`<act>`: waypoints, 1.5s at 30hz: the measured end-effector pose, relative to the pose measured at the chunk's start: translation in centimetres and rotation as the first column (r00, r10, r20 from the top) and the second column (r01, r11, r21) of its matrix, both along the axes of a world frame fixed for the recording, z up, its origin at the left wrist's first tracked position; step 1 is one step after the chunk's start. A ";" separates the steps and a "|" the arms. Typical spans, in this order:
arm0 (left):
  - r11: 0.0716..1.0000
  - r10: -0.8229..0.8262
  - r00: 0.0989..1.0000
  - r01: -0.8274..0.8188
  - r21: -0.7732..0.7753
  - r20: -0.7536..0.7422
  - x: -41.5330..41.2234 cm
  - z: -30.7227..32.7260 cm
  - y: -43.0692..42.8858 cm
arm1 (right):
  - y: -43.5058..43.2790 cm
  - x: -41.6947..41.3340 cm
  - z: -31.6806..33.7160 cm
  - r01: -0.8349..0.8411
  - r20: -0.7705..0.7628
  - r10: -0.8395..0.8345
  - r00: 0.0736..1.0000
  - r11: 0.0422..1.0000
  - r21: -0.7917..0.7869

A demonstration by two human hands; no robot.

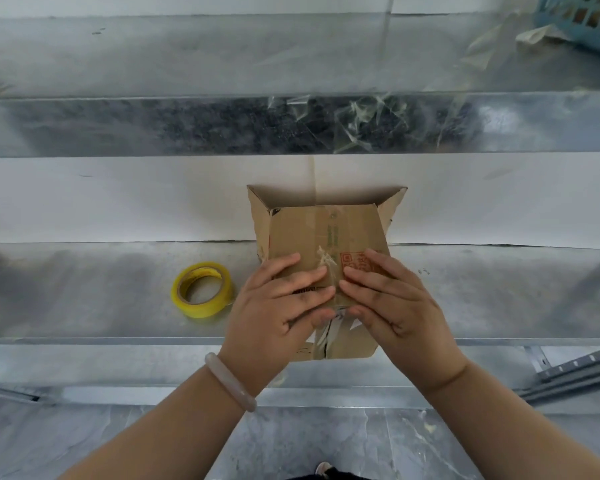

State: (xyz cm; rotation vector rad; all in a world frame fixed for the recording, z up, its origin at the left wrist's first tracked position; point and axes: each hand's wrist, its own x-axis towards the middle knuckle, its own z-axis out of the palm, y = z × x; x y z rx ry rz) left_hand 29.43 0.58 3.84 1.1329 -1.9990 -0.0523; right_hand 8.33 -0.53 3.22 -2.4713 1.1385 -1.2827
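- The cardboard box (326, 233) lies on the metal bench (101, 292), directly under both grips. Its far end, beyond the fingertips, is open with the flaps splayed outward.
- The left grip (284, 306) lies flat on the top panel with its fingers straight and slightly spread. It presses down and pinches nothing.
- The right grip (392, 299) lies flat the same way. Its fingertips nearly meet those of the left over the middle seam, where a scrap of old clear tape sits.
- The box looks light and thin-walled. Its panels are likely stiff but will give at the folds.
- The end below the palms is torn and creased, so it would probably buckle if squeezed there. The old tape may be slick under the fingers.
- The side walls near the corners look like the best hold, with flat pressure on the panel to hold the seam closed.
- A yellow tape roll (201, 310) lies flat just left of the left grip, apart from the box.
- A pale bracelet (229, 379) sits on the wrist behind the left grip.
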 end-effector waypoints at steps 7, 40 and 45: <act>0.987 0.029 0.986 -0.003 0.160 -0.162 0.3 -0.6 0.6 | 0.8 0.3 -0.8 -0.019 0.117 -0.002 0.993 0.984 0.180; 0.932 -0.066 0.972 0.141 0.335 -0.226 2.3 -0.5 0.3 | 0.9 0.5 -2.2 -0.091 0.301 -0.043 0.953 0.905 0.417; 0.927 -0.021 0.954 0.130 0.351 -0.298 2.3 -1.0 0.4 | 1.2 0.9 -1.6 -0.231 0.468 -0.029 0.883 0.842 0.488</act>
